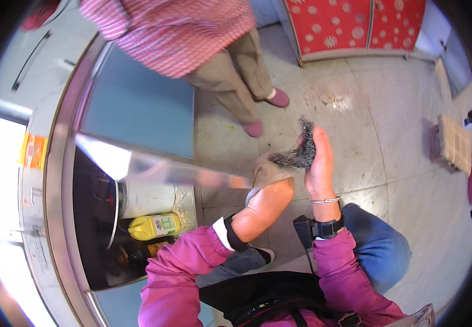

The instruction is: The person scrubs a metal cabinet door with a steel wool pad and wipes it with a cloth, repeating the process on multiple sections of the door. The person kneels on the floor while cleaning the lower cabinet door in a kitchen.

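My left hand (pixel 274 186) is closed on a crumpled grey-brown cloth (pixel 266 171), which partly covers the fingers. Beside it, my right hand (pixel 320 163) is raised with the palm turned left, and a dark, stringy tangle like scouring wool (pixel 303 153) lies against its palm and stretches toward the cloth. How the right fingers grip the tangle is partly hidden. A blurred, glossy cabinet door (pixel 186 173) stands out from the counter and ends close to my left hand.
Inside the open cabinet (pixel 92 245) are a white appliance (pixel 146 198) and a yellow bottle (pixel 154 227). Another person (pixel 236 73) stands ahead on the tiled floor. A red patterned cupboard (pixel 334 24) is at the top, and a box (pixel 452 143) at the right.
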Demonstrator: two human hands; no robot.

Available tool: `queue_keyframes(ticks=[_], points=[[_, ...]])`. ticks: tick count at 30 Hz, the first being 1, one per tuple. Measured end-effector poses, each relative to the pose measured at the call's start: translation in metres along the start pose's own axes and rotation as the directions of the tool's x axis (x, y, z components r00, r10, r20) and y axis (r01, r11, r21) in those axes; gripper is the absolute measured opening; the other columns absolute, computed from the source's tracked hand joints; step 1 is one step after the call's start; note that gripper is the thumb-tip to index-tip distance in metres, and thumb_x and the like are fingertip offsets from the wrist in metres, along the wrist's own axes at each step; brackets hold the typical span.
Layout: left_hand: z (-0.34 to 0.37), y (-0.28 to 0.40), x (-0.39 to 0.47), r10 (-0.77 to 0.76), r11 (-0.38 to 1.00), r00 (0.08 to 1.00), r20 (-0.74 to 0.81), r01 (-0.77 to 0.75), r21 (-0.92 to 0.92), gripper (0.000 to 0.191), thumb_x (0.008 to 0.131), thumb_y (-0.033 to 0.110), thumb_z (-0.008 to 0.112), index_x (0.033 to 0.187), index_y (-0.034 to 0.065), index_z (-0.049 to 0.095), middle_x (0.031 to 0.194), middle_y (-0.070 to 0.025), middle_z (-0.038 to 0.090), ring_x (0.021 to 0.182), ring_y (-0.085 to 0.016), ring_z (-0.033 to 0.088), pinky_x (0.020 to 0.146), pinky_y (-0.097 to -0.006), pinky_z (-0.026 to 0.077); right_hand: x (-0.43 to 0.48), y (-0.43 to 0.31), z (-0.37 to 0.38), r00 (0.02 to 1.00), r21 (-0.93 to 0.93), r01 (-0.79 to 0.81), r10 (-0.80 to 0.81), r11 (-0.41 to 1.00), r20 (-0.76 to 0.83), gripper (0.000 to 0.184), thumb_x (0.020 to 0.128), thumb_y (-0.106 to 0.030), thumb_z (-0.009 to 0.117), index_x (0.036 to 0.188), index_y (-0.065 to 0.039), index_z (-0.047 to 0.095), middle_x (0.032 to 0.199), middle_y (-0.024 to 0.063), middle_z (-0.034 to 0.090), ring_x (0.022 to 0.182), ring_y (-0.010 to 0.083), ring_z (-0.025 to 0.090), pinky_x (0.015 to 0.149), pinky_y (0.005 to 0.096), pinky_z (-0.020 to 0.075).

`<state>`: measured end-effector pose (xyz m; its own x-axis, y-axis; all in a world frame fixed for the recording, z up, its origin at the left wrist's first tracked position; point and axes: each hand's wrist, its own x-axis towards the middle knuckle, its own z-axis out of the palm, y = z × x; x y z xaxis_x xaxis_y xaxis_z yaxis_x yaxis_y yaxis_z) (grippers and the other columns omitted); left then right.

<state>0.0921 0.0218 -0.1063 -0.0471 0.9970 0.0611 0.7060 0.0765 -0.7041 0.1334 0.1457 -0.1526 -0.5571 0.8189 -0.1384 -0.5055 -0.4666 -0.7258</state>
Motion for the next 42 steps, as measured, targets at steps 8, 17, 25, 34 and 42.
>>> queue_keyframes(ticks=[8, 17, 25, 34, 42], points=[[-0.022, -0.012, -0.070, -0.207, 0.457, 0.944, -0.255, -0.137, -0.879, 0.023, 0.078, 0.010, 0.059, 0.101, 0.0103, 0.064, 0.098, -0.0082, 0.067, 0.085, -0.027, 0.067, 0.073, -0.0395, 0.051, -0.053, -0.085, 0.078, 0.679, -0.462, 0.517, -0.016, 0.721, 0.734, 0.041, 0.098, -0.023, 0.059, 0.133, -0.004, 0.054, 0.111, 0.0040, 0.056, 0.108, 0.0126, 0.050, 0.095, 0.0252, 0.0380], [0.115, 0.168, -0.189, 0.184, -0.635, 0.469, 0.864, -0.614, 0.469, 0.029, 0.102, 0.021, 0.043, 0.117, 0.0062, 0.062, 0.113, -0.0097, 0.066, 0.107, -0.027, 0.063, 0.093, -0.0450, 0.052, -0.073, -0.070, 0.099, 0.669, -0.577, 0.686, -0.073, 0.444, 0.740, 0.032, 0.098, -0.029, 0.059, 0.116, -0.002, 0.053, 0.092, 0.0052, 0.054, 0.078, 0.0117, 0.053, 0.074, 0.0274, 0.0460], [0.009, 0.016, -0.139, -0.292, -0.499, 0.439, 0.850, -0.828, 0.256, 0.043, 0.104, 0.030, 0.035, 0.133, 0.0052, 0.053, 0.134, -0.0076, 0.058, 0.127, -0.023, 0.053, 0.111, -0.0429, 0.037, -0.069, -0.053, 0.096, 0.707, -0.573, 0.663, -0.149, 0.482, 0.692, 0.029, 0.100, -0.028, 0.053, 0.113, -0.003, 0.051, 0.090, 0.0010, 0.053, 0.081, 0.0102, 0.048, 0.072, 0.0265, 0.0430], [0.004, -0.042, -0.053, -0.950, 0.095, 0.304, -0.071, 0.063, -0.994, 0.060, 0.091, 0.036, 0.057, 0.144, 0.0112, 0.046, 0.133, -0.0149, 0.051, 0.122, -0.042, 0.042, 0.108, -0.0704, 0.007, -0.058, -0.043, 0.094, 0.740, -0.563, 0.651, -0.261, 0.509, 0.620, 0.034, 0.100, -0.018, 0.045, 0.128, 0.002, 0.047, 0.109, 0.0066, 0.058, 0.097, 0.0152, 0.054, 0.086, 0.0293, 0.0449], [0.106, -0.194, -0.077, -0.908, -0.318, -0.284, 0.308, -0.010, -0.948, 0.054, 0.102, 0.034, 0.040, 0.137, -0.0071, 0.041, 0.142, -0.0292, 0.041, 0.130, -0.041, 0.042, 0.110, -0.0460, 0.030, -0.063, -0.050, 0.092, 0.751, -0.615, 0.649, -0.248, 0.447, 0.612, 0.031, 0.100, -0.023, 0.047, 0.120, 0.000, 0.049, 0.097, 0.0019, 0.055, 0.083, 0.0096, 0.049, 0.074, 0.0252, 0.0436]])
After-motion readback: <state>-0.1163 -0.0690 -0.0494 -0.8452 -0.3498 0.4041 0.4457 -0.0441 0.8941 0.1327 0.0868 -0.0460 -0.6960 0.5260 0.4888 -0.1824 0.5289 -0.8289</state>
